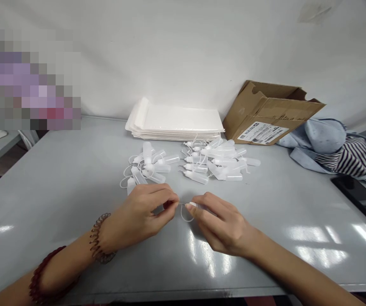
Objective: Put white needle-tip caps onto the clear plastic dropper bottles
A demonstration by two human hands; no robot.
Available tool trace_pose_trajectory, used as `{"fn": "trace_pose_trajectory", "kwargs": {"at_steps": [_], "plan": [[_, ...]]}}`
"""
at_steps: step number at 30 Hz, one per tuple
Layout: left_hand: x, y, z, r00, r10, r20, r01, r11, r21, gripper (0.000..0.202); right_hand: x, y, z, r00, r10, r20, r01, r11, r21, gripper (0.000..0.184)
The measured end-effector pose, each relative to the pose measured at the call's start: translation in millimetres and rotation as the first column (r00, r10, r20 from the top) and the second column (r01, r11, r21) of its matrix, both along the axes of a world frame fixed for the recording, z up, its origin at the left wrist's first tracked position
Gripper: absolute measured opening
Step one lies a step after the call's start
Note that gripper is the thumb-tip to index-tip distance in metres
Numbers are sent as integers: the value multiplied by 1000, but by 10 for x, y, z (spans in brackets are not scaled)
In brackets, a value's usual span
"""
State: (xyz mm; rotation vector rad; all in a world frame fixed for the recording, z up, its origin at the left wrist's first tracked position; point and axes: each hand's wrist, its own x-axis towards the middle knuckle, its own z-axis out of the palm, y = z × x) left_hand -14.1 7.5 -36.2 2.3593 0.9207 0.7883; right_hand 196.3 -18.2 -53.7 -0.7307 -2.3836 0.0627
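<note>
My right hand (221, 223) is closed around a small white needle-tip bottle (193, 204), most of which its fingers hide. From the bottle's neck a thin metal needle points left, and a thin white strap (187, 220) hangs in a loop below it. At the needle's tip, the thumb and forefinger of my left hand (147, 210) pinch the strap's capped end, which is almost wholly covered. Just beyond my hands lie two groups of similar translucent bottles, a left pile (157, 167) and a right pile (198, 168), several with looped straps and needles showing.
A stack of white padded mailers (179, 119) lies against the wall. Right of it, an open cardboard box (272, 112) leans tilted. A light-blue and striped cloth item (339, 146) and a black phone (361, 202) rest at the right of the grey table (84, 170).
</note>
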Motion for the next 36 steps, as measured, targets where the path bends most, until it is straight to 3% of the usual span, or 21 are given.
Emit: {"fn": "trace_pose_trajectory", "kwargs": {"at_steps": [6, 11, 15, 22, 25, 33, 36], "plan": [[6, -9, 6, 1000, 1, -9, -1, 1000, 0, 14, -3, -5, -1, 1000, -2, 6, 2, 1000, 11, 30], [10, -22, 4, 1000, 18, 6, -18, 1000, 12, 13, -10, -2, 18, 999, 0, 48, -7, 990, 140, 27], [25, -51, -11, 998, 62, -12, -62, 996, -66, 13, -9, 9, 33, 996, 5, 85, -21, 982, 187, 27], [42, -57, 64, 985, 158, -67, -168, 966, -197, 11, -19, 15, -4, 998, -49, -29, 51, 996, 78, 31], [34, -44, 115, 981, 173, -84, -189, 948, -255, 20, -25, 26, -5, 998, -54, -41, 55, 998, 28, 30], [50, -19, 151, 992, 106, -64, -123, 906, -405, 19, -34, 17, 33, 998, -43, -36, 42, 999, -14, 29], [17, 7, 201, 993, 113, -23, -108, 844, -525, 21, -31, 19, 30, 997, -34, -65, 30, 998, -54, 33]]}}
